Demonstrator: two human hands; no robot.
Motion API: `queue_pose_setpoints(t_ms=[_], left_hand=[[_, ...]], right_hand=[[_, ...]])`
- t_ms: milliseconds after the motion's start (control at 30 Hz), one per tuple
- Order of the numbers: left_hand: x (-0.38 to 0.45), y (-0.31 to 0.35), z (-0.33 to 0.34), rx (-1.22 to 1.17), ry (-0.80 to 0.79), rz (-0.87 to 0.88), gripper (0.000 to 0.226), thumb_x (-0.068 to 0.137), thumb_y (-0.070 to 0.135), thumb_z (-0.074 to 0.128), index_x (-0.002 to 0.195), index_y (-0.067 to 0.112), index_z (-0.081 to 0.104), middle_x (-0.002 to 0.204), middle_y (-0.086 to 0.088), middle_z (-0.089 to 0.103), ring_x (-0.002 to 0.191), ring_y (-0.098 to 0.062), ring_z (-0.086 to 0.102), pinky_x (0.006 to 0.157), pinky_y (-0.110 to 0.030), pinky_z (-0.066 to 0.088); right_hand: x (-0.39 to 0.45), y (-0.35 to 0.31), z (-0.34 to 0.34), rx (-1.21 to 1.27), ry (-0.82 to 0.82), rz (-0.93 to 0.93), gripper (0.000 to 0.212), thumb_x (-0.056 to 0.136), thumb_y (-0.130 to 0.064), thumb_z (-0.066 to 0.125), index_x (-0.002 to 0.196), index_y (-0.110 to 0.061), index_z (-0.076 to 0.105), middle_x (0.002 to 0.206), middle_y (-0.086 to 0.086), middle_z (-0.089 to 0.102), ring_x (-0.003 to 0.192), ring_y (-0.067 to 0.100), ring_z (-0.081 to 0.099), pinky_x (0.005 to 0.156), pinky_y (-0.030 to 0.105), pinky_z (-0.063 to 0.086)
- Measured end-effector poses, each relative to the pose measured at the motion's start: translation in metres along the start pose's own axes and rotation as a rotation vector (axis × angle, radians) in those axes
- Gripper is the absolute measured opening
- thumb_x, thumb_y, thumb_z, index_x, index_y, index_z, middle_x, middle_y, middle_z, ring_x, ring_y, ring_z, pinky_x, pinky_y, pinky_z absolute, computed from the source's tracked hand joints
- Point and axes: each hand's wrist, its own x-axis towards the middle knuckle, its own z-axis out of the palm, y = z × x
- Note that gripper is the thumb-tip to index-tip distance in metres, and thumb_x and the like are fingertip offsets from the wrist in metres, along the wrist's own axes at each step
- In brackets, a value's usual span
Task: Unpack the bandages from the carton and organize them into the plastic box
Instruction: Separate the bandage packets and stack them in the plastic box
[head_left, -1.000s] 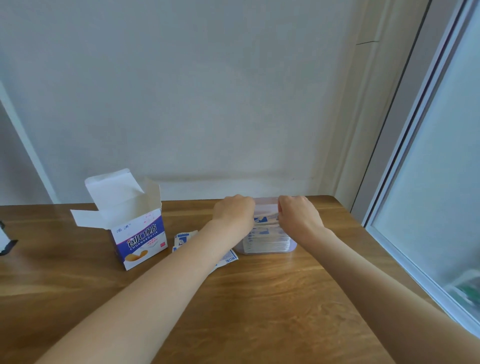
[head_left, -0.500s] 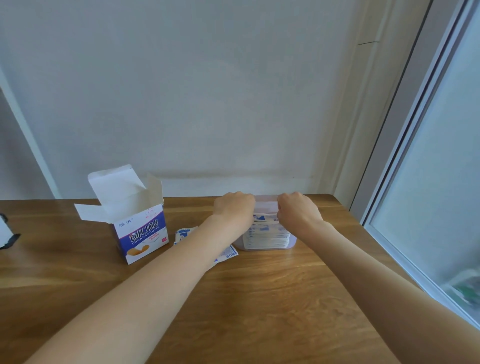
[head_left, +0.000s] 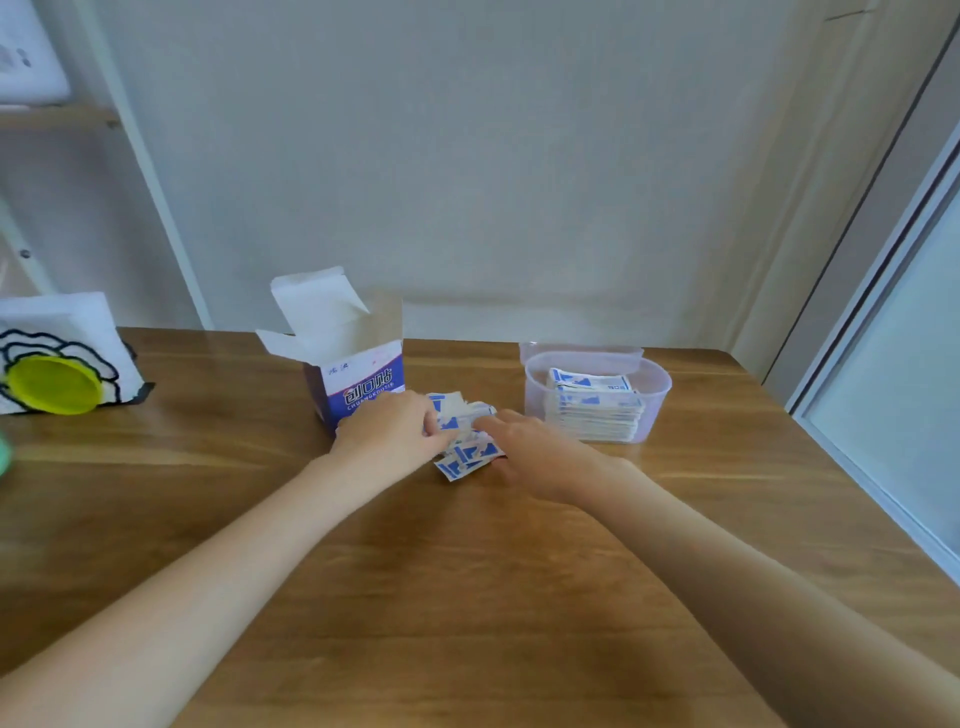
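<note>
The blue and white carton (head_left: 358, 374) stands open on the wooden table (head_left: 467, 597), its flaps up. To its right lies a loose pile of bandages (head_left: 465, 447) in blue and white wrappers. My left hand (head_left: 395, 434) curls its fingers round the pile's left side. My right hand (head_left: 524, 449) touches the pile's right side with fingers stretched toward it. The clear plastic box (head_left: 654, 395) stands further right with a stack of bandages (head_left: 592, 410) inside.
A white holder with a black flower outline and a yellow-green disc (head_left: 54, 384) sits at the table's left. The wall runs close behind the table. A window frame (head_left: 883, 322) borders the right side.
Both hands have left the plastic box and moved left to the loose bandages beside the carton. The camera view has shifted, showing more of the table's left side.
</note>
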Motion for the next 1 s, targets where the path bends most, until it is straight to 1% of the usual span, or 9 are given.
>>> queue_pose_setpoints(t_ms=[100, 233, 400, 500, 600, 667, 767, 900, 1000], left_hand=[[-0.005, -0.003, 0.004, 0.027, -0.075, -0.010, 0.023, 0.079, 0.051, 0.062, 0.077, 0.029, 0.055, 0.086, 0.009, 0.062, 0.091, -0.013, 0.058, 0.078, -0.033, 0.045], [-0.006, 0.000, 0.008, -0.140, -0.135, 0.040, 0.023, 0.081, 0.027, 0.069, 0.102, 0.020, 0.060, 0.090, 0.000, 0.066, 0.081, -0.011, 0.056, 0.060, -0.021, 0.039], [-0.008, 0.004, 0.006, -0.274, -0.147, 0.122, 0.023, 0.082, 0.019, 0.069, 0.100, 0.021, 0.056, 0.083, 0.002, 0.066, 0.074, -0.007, 0.058, 0.069, -0.023, 0.045], [-0.007, 0.002, 0.005, -0.380, -0.150, 0.190, 0.017, 0.082, 0.019, 0.068, 0.096, 0.023, 0.057, 0.078, 0.009, 0.062, 0.071, -0.003, 0.056, 0.065, -0.013, 0.041], [0.001, -0.002, 0.000, -0.389, 0.022, 0.205, 0.012, 0.089, 0.018, 0.059, 0.101, 0.018, 0.062, 0.088, 0.012, 0.062, 0.081, -0.001, 0.056, 0.066, -0.006, 0.041], [0.011, -0.006, 0.001, -0.199, 0.089, 0.199, 0.021, 0.093, 0.017, 0.052, 0.112, 0.015, 0.060, 0.106, 0.005, 0.061, 0.094, -0.007, 0.057, 0.078, -0.014, 0.044], [0.021, -0.009, 0.010, 0.125, -0.014, 0.132, 0.035, 0.093, 0.023, 0.052, 0.127, 0.015, 0.049, 0.125, -0.004, 0.052, 0.110, -0.020, 0.053, 0.089, -0.032, 0.046], [0.024, -0.005, 0.014, 0.117, -0.040, 0.079, 0.040, 0.090, 0.025, 0.058, 0.127, 0.017, 0.046, 0.124, -0.004, 0.052, 0.104, -0.018, 0.053, 0.076, -0.026, 0.041], [0.023, -0.005, 0.010, -0.025, 0.001, 0.057, 0.025, 0.089, 0.020, 0.059, 0.114, 0.016, 0.057, 0.112, -0.004, 0.062, 0.087, -0.014, 0.054, 0.063, -0.024, 0.039]], right_hand=[[0.003, -0.006, 0.009, -0.020, 0.015, 0.050, 0.042, 0.095, -0.010, 0.042, 0.137, -0.011, 0.036, 0.136, 0.010, 0.039, 0.117, 0.026, 0.053, 0.092, 0.034, 0.045], [-0.001, -0.005, 0.009, 0.073, 0.038, 0.101, 0.038, 0.091, -0.016, 0.051, 0.129, -0.012, 0.046, 0.128, 0.009, 0.041, 0.109, 0.025, 0.054, 0.094, 0.033, 0.046], [-0.011, 0.003, 0.006, 0.270, 0.095, 0.139, 0.035, 0.085, -0.020, 0.063, 0.117, -0.012, 0.053, 0.110, 0.002, 0.043, 0.086, 0.013, 0.046, 0.072, 0.017, 0.036], [-0.016, 0.006, 0.005, 0.316, 0.189, 0.122, 0.022, 0.086, -0.015, 0.062, 0.105, -0.006, 0.058, 0.095, 0.002, 0.056, 0.080, 0.016, 0.053, 0.063, 0.021, 0.040], [-0.020, 0.009, 0.001, 0.161, 0.249, 0.113, 0.015, 0.090, -0.013, 0.055, 0.101, -0.005, 0.057, 0.096, 0.009, 0.065, 0.086, 0.025, 0.060, 0.072, 0.034, 0.049], [-0.022, 0.011, -0.001, -0.035, 0.253, 0.090, 0.014, 0.093, -0.011, 0.048, 0.105, -0.009, 0.055, 0.099, 0.007, 0.064, 0.089, 0.028, 0.062, 0.070, 0.037, 0.051], [-0.022, 0.010, 0.002, -0.169, 0.158, 0.045, 0.020, 0.092, -0.005, 0.047, 0.108, -0.013, 0.057, 0.104, 0.004, 0.059, 0.092, 0.026, 0.061, 0.067, 0.030, 0.045], [-0.022, 0.011, 0.006, -0.156, 0.125, 0.040, 0.019, 0.095, -0.012, 0.047, 0.108, -0.013, 0.061, 0.106, 0.003, 0.058, 0.095, 0.024, 0.061, 0.071, 0.029, 0.047], [-0.025, 0.012, 0.002, -0.011, 0.147, 0.078, 0.019, 0.094, -0.014, 0.046, 0.105, -0.011, 0.062, 0.099, 0.005, 0.065, 0.090, 0.024, 0.062, 0.074, 0.031, 0.050]])
